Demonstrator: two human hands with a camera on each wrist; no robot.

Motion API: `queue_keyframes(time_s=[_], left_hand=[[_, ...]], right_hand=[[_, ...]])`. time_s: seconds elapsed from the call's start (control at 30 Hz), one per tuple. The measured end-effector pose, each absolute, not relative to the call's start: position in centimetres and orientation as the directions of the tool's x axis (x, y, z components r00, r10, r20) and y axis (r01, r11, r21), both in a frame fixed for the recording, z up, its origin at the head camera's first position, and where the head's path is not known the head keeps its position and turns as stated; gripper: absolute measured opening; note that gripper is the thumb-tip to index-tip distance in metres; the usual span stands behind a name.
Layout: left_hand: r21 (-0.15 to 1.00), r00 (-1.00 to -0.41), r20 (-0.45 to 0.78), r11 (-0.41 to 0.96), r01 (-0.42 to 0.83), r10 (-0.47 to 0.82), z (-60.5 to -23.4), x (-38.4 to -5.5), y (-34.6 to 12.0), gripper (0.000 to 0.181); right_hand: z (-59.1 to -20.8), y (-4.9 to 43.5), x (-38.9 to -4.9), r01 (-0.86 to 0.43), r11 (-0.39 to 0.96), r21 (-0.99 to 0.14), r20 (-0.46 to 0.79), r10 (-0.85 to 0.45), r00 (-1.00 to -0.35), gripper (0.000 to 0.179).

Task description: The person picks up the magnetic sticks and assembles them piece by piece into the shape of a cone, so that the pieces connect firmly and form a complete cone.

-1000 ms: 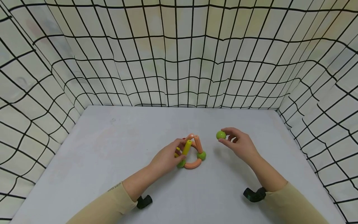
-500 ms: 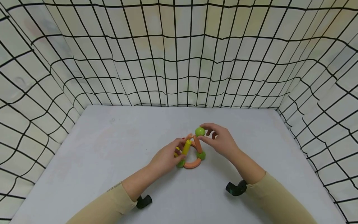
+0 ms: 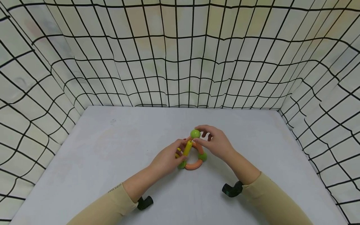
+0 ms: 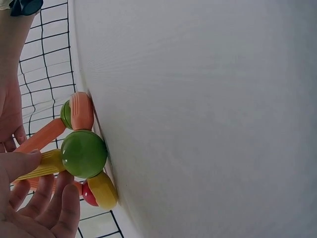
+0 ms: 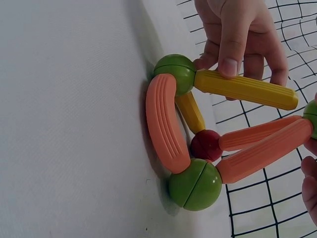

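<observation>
A small frame of toy rods and balls stands on the table. Its base joins a curved orange rod, a curved yellow rod, two green balls and a red ball. My left hand pinches the straight yellow rod, which rises from one green ball. Two straight orange rods slant up from the red ball and the other green ball. My right hand pinches a third green ball at their upper ends. The yellow rod's top end is free, just beside that ball.
A white table lies under the hands. Black netting over pale walls surrounds its back and sides. Dark devices are strapped at both wrists, below the tan sleeves.
My right hand has carried the green ball leftward from the table's right part to the tops of the orange rods. My left hand stays in place on the yellow rod.
</observation>
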State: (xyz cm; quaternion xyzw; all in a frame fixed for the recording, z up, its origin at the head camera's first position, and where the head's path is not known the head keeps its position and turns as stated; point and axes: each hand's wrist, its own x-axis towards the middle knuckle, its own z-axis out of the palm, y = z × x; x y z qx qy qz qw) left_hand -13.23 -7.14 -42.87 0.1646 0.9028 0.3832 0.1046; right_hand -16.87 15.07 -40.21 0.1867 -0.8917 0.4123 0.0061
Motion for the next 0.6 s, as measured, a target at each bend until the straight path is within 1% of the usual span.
queue_keyframes(time_s=[0.23,0.4,0.6], left_hand=[[0.728,-0.927,-0.061,0.652,0.212,0.370,-42.71,-13.14,-6.96,0.048],[0.723,-0.930,-0.057,0.657,0.213,0.364,-42.76,-13.04,-6.98,0.051],[0.718,-0.932,-0.054,0.662,0.213,0.359,-42.77,-12.91,-7.00,0.053]], right_hand=[[-40.33,15.25,-16.90,-0.378,0.550,-0.745,0.188,-0.372,-0.909,0.041],[-40.32,15.34,-16.80,-0.416,0.519,-0.747,0.216,-0.403,-0.889,0.038],[-40.35,15.30,-16.63,-0.437,0.520,-0.734,0.227,-0.418,-0.880,0.036]])
